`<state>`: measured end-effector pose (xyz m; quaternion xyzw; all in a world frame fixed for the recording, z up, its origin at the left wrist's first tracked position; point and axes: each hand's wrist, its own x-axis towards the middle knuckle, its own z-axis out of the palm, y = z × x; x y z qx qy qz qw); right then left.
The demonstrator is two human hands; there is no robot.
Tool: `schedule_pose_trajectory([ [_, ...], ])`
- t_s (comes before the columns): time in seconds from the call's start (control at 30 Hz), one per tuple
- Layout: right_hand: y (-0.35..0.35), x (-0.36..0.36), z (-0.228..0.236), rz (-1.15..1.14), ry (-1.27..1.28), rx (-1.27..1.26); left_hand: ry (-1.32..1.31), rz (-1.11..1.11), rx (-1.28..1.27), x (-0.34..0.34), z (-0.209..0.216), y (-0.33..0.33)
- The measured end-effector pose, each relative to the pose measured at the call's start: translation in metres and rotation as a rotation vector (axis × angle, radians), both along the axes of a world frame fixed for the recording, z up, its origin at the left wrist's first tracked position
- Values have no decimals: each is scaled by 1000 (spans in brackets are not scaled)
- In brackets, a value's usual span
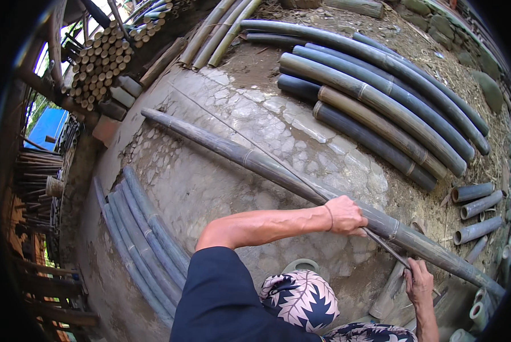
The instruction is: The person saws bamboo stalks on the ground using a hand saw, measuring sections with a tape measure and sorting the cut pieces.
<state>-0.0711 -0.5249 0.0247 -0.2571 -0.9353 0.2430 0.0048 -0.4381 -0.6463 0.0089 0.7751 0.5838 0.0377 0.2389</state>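
Note:
A long thin stick point(387, 246) lies slantwise over a thick bamboo pole point(249, 158), its far end reaching past the pole above the stone floor. My left hand point(346, 216) is closed round the stick, on top of the pole. Lower right, my right hand point(419, 281) pinches the stick near its close end, beside the pole. The pole runs from the upper left to the lower right. A short cut bamboo piece point(387, 296) lies under it near my right hand.
Thick bamboo lengths point(375, 94) lie side by side at the upper right, with short offcuts point(477, 228) below them. More poles point(144, 239) rest at the left. A stack of cut bamboo point(98, 65) and a blue tarp point(45, 130) are at the upper left.

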Motion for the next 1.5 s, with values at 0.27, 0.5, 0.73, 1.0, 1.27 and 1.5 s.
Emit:
schedule_pose_trajectory([
  [0.27, -52, -77, 16, 16, 139, -255, 90, 275, 45, -45, 30, -89],
  [0.5, -77, -122, 23, 44, 67, -421, 104, 354, 59, -76, 27, -138],
  [0.73, -93, -148, 25, 92, 72, -382, 117, 390, -44, -99, 19, -156],
  [1.0, -80, -156, 21, 84, 59, -326, 87, 405, 14, -105, 7, -143],
  [1.27, -60, -169, 19, 107, 100, -283, 89, 437, 98, -110, 0, -133],
  [1.5, -47, -168, 18, 92, 126, -249, 85, 387, 161, -120, -2, -109],
])
